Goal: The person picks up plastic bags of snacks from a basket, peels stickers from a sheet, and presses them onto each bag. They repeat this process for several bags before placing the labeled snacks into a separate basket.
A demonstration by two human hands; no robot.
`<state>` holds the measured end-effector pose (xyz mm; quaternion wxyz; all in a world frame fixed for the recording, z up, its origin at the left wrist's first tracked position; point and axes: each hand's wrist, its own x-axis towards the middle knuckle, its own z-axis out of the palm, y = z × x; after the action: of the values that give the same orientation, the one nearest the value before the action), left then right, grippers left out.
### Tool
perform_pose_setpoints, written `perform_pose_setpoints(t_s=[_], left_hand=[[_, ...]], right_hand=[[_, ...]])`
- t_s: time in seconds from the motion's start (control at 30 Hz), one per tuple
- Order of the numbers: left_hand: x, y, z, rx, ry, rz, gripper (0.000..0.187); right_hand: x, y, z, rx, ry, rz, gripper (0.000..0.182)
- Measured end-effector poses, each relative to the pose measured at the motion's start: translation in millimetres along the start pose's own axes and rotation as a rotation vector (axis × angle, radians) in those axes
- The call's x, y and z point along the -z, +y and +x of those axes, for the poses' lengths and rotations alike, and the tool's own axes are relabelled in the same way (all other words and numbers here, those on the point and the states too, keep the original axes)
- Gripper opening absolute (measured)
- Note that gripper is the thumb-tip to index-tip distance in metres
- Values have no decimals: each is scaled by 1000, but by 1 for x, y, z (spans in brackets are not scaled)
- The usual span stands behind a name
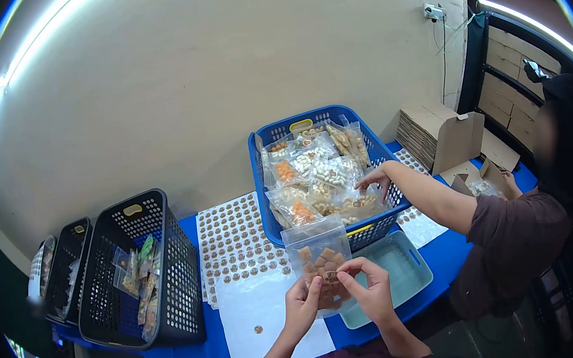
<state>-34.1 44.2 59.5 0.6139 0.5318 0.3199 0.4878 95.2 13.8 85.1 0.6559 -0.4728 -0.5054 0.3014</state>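
Note:
A clear zip bag of brown, pillow-shaped snacks [321, 257] is upright in front of me. My left hand [303, 306] grips its lower left side, thumb on the front. With thumb and forefinger, my right hand [369, 288] pinches a small round sticker [331, 277] against the bag's front. Whether the sticker is fully stuck down cannot be made out. Below my hands lies a sticker sheet [271, 305], its lower part bare except for one sticker [258, 329]. Behind the bag stands a blue basket [261, 202] full of bagged snacks [327, 171].
A co-worker's hand [377, 178] reaches into the blue basket from the right; the other is at an open carton [486, 177]. A pale green tray [406, 271] sits right of my hands. Dark baskets [182, 279] stand left, flattened cardboard [427, 131] back right.

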Motion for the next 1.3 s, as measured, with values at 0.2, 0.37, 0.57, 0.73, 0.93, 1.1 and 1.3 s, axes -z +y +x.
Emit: perform_pose_setpoints(t_s=[0.2, 0.37, 0.57, 0.73, 0.93, 1.1, 1.3], left_hand=[[-16, -10, -6, 20, 22, -30, 28], [-27, -11, -15, 22, 32, -22, 28], [-30, -17, -23, 29, 93, -12, 27], [-30, -19, -29, 42, 116, -39, 25], [-30, -26, -36, 47, 125, 29, 24], [-32, -22, -40, 78, 164, -73, 26], [-21, -20, -41, 97, 152, -91, 27]], right_hand=[[21, -2, 2, 45, -56, -44, 6], [31, 3, -3, 2, -83, -70, 8], [35, 4, -3, -44, -137, -58, 13], [33, 3, -6, -117, -154, 15, 16], [32, 7, -15, -69, -137, -199, 19], [34, 13, -17, -160, -155, -165, 32], [28, 17, -17, -243, -84, 263, 33]])
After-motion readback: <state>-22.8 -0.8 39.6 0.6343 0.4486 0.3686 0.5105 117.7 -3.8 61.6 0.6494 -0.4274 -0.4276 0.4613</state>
